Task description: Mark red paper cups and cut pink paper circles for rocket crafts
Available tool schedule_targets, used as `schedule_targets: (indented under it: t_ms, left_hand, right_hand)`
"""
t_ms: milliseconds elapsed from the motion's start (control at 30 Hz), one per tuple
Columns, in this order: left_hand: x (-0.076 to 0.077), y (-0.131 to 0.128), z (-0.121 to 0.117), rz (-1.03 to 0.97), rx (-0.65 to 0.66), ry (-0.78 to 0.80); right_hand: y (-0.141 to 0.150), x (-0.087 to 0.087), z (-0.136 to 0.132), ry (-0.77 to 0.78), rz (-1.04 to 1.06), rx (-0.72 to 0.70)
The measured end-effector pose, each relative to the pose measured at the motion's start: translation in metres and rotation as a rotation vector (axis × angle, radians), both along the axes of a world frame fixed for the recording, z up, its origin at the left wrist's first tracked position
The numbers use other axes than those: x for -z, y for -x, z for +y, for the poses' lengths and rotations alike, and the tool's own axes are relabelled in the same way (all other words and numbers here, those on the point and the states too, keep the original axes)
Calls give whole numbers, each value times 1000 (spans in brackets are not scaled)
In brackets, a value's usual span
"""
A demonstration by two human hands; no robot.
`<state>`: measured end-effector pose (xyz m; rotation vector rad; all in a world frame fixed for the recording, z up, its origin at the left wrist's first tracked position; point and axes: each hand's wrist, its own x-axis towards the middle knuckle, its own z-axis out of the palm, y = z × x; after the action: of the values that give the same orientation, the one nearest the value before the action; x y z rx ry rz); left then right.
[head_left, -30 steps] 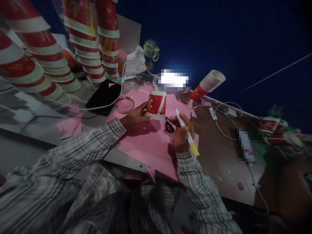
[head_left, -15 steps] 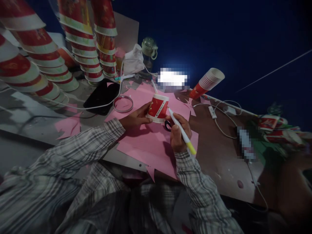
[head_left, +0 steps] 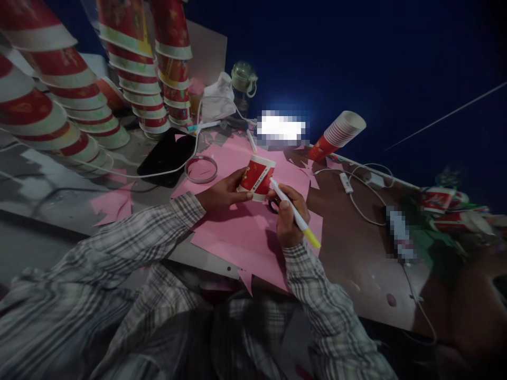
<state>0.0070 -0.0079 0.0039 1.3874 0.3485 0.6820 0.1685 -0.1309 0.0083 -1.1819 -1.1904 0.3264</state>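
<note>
Two hands close in on each other: the left hand (head_left: 227,193) grips a red-and-white paper cup (head_left: 258,177) above the pink paper (head_left: 233,232), tilted more than a second ago, and the right hand (head_left: 288,226), pinching a slim white pen (head_left: 297,215), has swung its tip to the cup's side, pairing tool and surface, contact too fine to call. Smooth, tapering cup wall, flat crisp-edged paper, glossy brown bench (head_left: 348,248) alongside!

Pink paper (head_left: 237,243) lies spread on the table (head_left: 344,269)
</note>
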Motion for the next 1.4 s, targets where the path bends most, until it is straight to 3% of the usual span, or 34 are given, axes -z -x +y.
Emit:
schedule_targets:
  t_ms: [200, 600, 1067, 1400]
  left_hand:
    - [0, 1, 2, 38, -2, -63]
    - [2, 1, 0, 10, 30, 15]
    - [1, 2, 1, 12, 10, -4]
    - [-1, 2, 1, 6, 22, -29]
  right_hand:
    - [1, -3, 1, 5, 10, -8]
    - [-5, -2, -3, 15, -85, -49]
    - [-1, -6, -3, -25, -77, -64]
    - [-4, 3, -3, 7, 111, -89]
